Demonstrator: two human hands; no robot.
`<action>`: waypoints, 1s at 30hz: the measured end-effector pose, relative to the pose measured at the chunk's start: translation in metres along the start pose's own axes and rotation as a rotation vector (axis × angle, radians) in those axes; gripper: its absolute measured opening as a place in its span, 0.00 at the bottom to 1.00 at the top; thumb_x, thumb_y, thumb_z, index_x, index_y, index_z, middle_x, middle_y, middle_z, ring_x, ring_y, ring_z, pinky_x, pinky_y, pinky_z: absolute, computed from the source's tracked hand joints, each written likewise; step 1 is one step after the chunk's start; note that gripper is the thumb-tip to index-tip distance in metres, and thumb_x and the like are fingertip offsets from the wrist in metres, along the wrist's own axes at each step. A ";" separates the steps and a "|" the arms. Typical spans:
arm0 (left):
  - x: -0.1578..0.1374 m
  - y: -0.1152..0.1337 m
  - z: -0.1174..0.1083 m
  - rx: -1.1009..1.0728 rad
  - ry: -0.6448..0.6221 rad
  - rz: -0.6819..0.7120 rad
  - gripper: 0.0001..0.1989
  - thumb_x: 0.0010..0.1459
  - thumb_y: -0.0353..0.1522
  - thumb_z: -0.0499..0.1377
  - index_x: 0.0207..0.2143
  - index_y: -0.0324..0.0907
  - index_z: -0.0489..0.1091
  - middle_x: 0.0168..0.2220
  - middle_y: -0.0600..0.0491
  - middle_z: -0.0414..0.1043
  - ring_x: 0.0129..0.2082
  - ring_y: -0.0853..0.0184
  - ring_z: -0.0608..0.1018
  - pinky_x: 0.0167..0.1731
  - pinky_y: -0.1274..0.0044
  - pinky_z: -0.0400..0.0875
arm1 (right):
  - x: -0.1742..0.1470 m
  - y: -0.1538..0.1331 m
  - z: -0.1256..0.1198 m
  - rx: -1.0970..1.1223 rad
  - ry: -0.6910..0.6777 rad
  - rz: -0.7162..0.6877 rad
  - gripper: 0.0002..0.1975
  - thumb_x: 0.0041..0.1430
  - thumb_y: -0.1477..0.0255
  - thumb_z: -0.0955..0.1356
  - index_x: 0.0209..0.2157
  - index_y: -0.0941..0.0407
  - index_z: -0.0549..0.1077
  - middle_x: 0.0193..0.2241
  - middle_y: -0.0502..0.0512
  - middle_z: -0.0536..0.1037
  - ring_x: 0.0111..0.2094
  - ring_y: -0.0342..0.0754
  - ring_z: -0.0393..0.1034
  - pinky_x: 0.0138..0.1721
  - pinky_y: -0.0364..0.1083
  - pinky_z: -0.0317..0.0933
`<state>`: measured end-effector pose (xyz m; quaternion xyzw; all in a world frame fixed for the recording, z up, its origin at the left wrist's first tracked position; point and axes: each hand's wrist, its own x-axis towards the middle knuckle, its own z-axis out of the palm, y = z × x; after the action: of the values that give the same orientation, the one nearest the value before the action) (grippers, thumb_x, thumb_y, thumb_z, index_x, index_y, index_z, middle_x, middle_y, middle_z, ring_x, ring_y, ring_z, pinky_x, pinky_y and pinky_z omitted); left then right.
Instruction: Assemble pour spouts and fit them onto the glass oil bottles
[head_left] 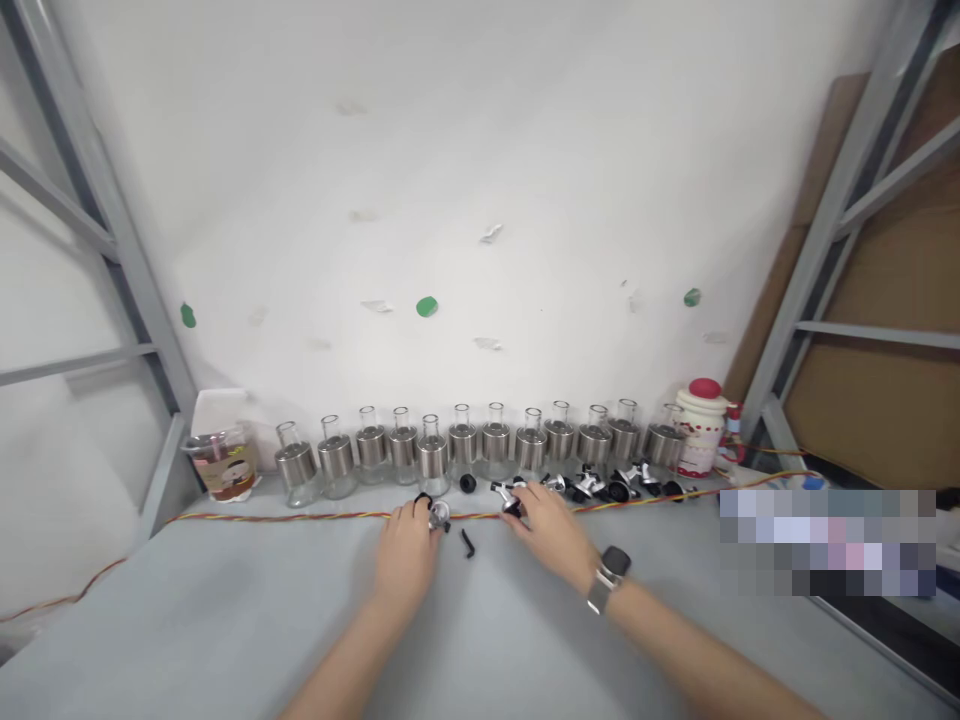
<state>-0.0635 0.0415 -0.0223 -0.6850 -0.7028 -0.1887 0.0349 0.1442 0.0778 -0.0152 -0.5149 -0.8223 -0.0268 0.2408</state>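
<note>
A small silver part with black bits (440, 516) is pinched in the left hand (407, 545), with the fingers closed in tight. A silver and black top (511, 498) is held by the right hand (546, 520), with the thumb and fingers close around it. It cannot be told if that top is lifted or just rests on the table (480, 630). Both hands are near the middle, with a bent black piece (468, 543) lying between them, a bit nearer.

Small parts like these are best held by their hard sides, with just the tips of the fingers, so that each end can be seen. They should not be squeezed too hard, as a thin bit might be bent. The bent black piece could be knocked away by a sleeve or wrist, so room should be left around it. The long red and yellow wire (285, 517) runs across the table by both hands, and it should not be tugged.

On the far side, glass bottles (433, 455) are lined up by the wall (540, 250). They could be tipped by a quick push, so slow, small moves are called for. More loose tops (591, 484) are heaped to the right of the right hand.
</note>
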 end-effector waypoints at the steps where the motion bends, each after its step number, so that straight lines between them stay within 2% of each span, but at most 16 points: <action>1: 0.001 -0.001 0.000 -0.009 0.003 -0.006 0.16 0.54 0.29 0.52 0.46 0.36 0.63 0.40 0.45 0.68 0.43 0.60 0.68 0.41 0.73 0.57 | 0.008 -0.001 -0.001 -0.091 -0.009 -0.018 0.10 0.55 0.69 0.63 0.35 0.60 0.69 0.34 0.60 0.70 0.38 0.52 0.64 0.41 0.49 0.55; 3: 0.002 -0.001 0.001 -0.035 0.011 -0.016 0.16 0.54 0.28 0.53 0.46 0.36 0.63 0.40 0.46 0.68 0.43 0.60 0.68 0.41 0.73 0.57 | 0.024 -0.005 -0.002 -0.171 -0.014 -0.027 0.10 0.55 0.69 0.63 0.33 0.62 0.70 0.35 0.64 0.69 0.40 0.56 0.62 0.41 0.51 0.53; 5: 0.003 -0.001 0.002 -0.069 0.025 -0.025 0.15 0.53 0.28 0.53 0.45 0.37 0.64 0.39 0.46 0.69 0.42 0.60 0.68 0.42 0.73 0.57 | 0.040 -0.010 0.000 -0.179 -0.010 -0.044 0.09 0.56 0.72 0.62 0.36 0.63 0.69 0.38 0.67 0.68 0.43 0.57 0.60 0.42 0.52 0.51; 8: 0.004 0.000 0.001 -0.131 0.058 -0.032 0.13 0.53 0.28 0.52 0.43 0.38 0.66 0.39 0.47 0.69 0.42 0.59 0.68 0.43 0.72 0.57 | 0.058 -0.018 0.012 -0.146 -0.057 -0.128 0.11 0.56 0.77 0.62 0.42 0.58 0.67 0.41 0.61 0.68 0.44 0.52 0.60 0.42 0.48 0.51; 10: 0.004 0.002 0.000 -0.177 0.085 -0.040 0.13 0.55 0.28 0.50 0.43 0.39 0.66 0.40 0.47 0.69 0.43 0.59 0.68 0.43 0.71 0.58 | 0.065 -0.022 0.024 -0.103 -0.105 -0.169 0.13 0.53 0.77 0.64 0.42 0.55 0.67 0.40 0.56 0.70 0.43 0.50 0.61 0.41 0.45 0.52; 14: 0.004 0.003 -0.001 -0.289 0.138 -0.050 0.15 0.56 0.28 0.48 0.45 0.39 0.65 0.41 0.47 0.68 0.42 0.60 0.69 0.42 0.71 0.61 | 0.072 -0.027 0.041 -0.011 -0.123 -0.147 0.10 0.52 0.75 0.66 0.38 0.58 0.69 0.37 0.59 0.72 0.42 0.52 0.63 0.41 0.47 0.53; 16: 0.004 0.003 -0.002 -0.359 0.168 -0.040 0.15 0.55 0.28 0.49 0.45 0.40 0.65 0.41 0.47 0.67 0.42 0.61 0.69 0.42 0.71 0.62 | 0.071 -0.028 0.039 0.056 -0.088 -0.127 0.09 0.52 0.74 0.65 0.38 0.60 0.69 0.37 0.61 0.71 0.42 0.53 0.63 0.43 0.49 0.52; 19: 0.004 0.007 -0.005 -0.461 0.217 -0.007 0.14 0.56 0.30 0.49 0.45 0.42 0.65 0.43 0.48 0.65 0.43 0.65 0.69 0.43 0.74 0.63 | 0.064 -0.029 0.023 0.192 0.004 -0.112 0.11 0.56 0.72 0.62 0.41 0.60 0.66 0.40 0.61 0.70 0.45 0.51 0.61 0.46 0.49 0.52; 21: 0.003 0.012 -0.008 -0.650 0.222 0.011 0.14 0.57 0.32 0.49 0.45 0.43 0.66 0.44 0.49 0.64 0.44 0.66 0.69 0.42 0.75 0.64 | 0.054 -0.030 0.010 0.287 0.074 -0.094 0.13 0.60 0.70 0.58 0.45 0.59 0.63 0.42 0.60 0.69 0.45 0.48 0.61 0.47 0.47 0.53; 23: 0.000 0.018 -0.011 -1.008 0.156 -0.011 0.15 0.56 0.37 0.51 0.44 0.44 0.67 0.45 0.48 0.64 0.43 0.64 0.70 0.41 0.74 0.66 | 0.038 -0.029 0.000 0.408 0.121 -0.059 0.16 0.62 0.67 0.54 0.47 0.59 0.60 0.43 0.60 0.68 0.44 0.46 0.63 0.44 0.45 0.58; 24: -0.001 0.022 -0.012 -1.211 0.099 -0.039 0.16 0.55 0.39 0.52 0.44 0.44 0.67 0.45 0.48 0.64 0.42 0.63 0.71 0.39 0.73 0.67 | 0.029 -0.028 -0.003 0.517 0.132 -0.032 0.17 0.62 0.66 0.53 0.47 0.58 0.60 0.42 0.59 0.69 0.42 0.45 0.65 0.41 0.44 0.60; 26: -0.004 0.028 -0.014 -1.518 -0.019 -0.117 0.19 0.52 0.42 0.55 0.44 0.44 0.67 0.45 0.47 0.65 0.39 0.63 0.73 0.36 0.73 0.68 | 0.011 -0.025 -0.006 0.880 0.137 0.069 0.18 0.59 0.61 0.58 0.45 0.57 0.62 0.38 0.58 0.71 0.38 0.46 0.67 0.37 0.44 0.62; 28: -0.007 0.034 -0.014 -1.667 -0.106 -0.180 0.20 0.49 0.43 0.58 0.42 0.42 0.67 0.41 0.48 0.68 0.34 0.66 0.73 0.31 0.76 0.66 | -0.005 -0.021 -0.006 1.142 0.147 0.194 0.20 0.53 0.59 0.63 0.43 0.57 0.66 0.34 0.56 0.72 0.33 0.46 0.67 0.32 0.44 0.63; 30: -0.009 0.037 -0.013 -1.723 -0.185 -0.211 0.19 0.48 0.43 0.58 0.40 0.40 0.68 0.35 0.49 0.70 0.28 0.70 0.72 0.26 0.79 0.63 | -0.014 -0.018 -0.006 1.243 0.133 0.291 0.21 0.49 0.58 0.66 0.39 0.58 0.69 0.31 0.55 0.72 0.28 0.45 0.66 0.28 0.43 0.61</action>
<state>-0.0301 0.0287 -0.0047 -0.4167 -0.3754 -0.6003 -0.5701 0.1364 0.0560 -0.0125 -0.3829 -0.5894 0.4559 0.5460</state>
